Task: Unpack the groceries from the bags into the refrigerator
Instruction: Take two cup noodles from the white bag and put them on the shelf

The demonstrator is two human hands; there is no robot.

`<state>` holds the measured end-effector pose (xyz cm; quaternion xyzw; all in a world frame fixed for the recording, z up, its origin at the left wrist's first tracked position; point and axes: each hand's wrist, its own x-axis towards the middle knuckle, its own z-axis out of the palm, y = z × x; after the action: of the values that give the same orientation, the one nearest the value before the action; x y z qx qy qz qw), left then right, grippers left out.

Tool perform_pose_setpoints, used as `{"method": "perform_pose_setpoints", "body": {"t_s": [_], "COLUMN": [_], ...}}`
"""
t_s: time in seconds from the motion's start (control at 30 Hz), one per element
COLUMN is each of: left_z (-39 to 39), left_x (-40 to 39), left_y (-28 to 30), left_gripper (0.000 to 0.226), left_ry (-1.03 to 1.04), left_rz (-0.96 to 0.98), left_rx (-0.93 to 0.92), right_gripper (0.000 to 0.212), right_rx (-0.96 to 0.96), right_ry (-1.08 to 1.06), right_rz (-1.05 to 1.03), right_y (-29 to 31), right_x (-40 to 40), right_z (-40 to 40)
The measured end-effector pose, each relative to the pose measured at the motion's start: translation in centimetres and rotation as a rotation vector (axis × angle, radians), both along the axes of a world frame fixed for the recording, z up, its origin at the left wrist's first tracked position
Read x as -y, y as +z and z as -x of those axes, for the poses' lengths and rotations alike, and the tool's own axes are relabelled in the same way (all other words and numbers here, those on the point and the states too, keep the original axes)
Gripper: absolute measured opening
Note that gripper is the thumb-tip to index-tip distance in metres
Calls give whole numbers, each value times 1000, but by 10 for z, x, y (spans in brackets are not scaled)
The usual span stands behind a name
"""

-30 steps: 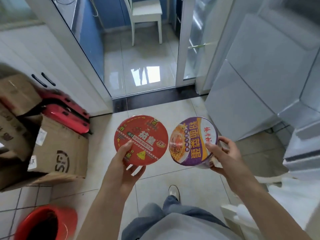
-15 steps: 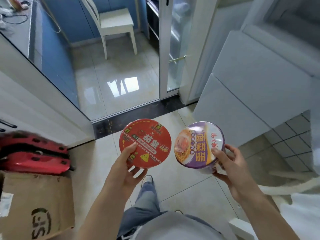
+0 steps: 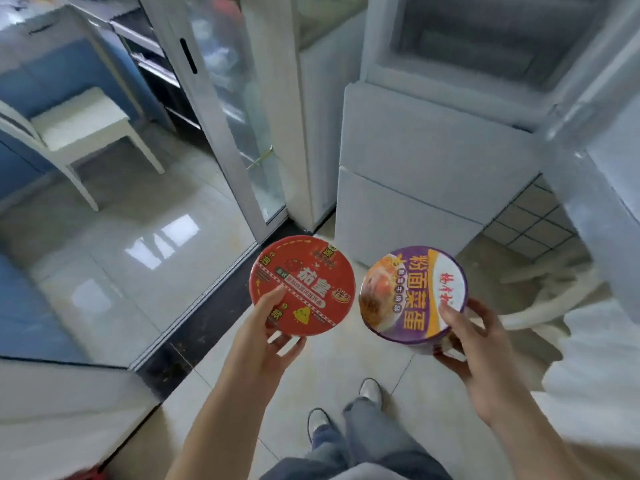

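Your left hand (image 3: 268, 336) grips the red noodle cup (image 3: 302, 285); your right hand (image 3: 476, 344) grips the purple noodle cup (image 3: 414, 294), tilted. The open refrigerator (image 3: 450, 147) stands ahead of both hands. Risk: the tilted cup may slip during shelving.

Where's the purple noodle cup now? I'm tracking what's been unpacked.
In the head view, the purple cup is right of centre, gripped by the right hand, beside the red cup, below the fridge.

Two noodle bowls (image 3: 302, 285) side by side before refrigerator (image 3: 436, 161).
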<state>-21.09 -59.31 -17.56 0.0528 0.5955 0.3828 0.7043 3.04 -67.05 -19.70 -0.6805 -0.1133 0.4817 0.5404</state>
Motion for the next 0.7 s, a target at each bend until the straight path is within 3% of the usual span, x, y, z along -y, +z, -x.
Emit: {"method": "perform_pose_setpoints", "body": {"t_s": [0.2,0.33,0.47,0.57,0.7], "left_z": [-45,-79,-114,-142,-173], "left_x": [-73,-124,-179,-221,-272], "left_y": [13,22,41,62,92], "left_gripper": [31,39,49,62,54], "left_ry": [-111,-174,-175,-194,-222], "left_rz": [-73,-141,-222,-298,-397], "left_rx": [56,80,69,68,92], "right_gripper": [46,46,69,58,51], "right_rx": [58,39,127,145,74], "right_ry": [-166,-208,-164,-191,-264], "right_rz": [-52,-113,-185,-221,-302], "right_y": [1,8,21,37,65], "right_x": [-40,-89,-148,-189,-239], "right_z": [-26,-51,-79,-104,-134]}}
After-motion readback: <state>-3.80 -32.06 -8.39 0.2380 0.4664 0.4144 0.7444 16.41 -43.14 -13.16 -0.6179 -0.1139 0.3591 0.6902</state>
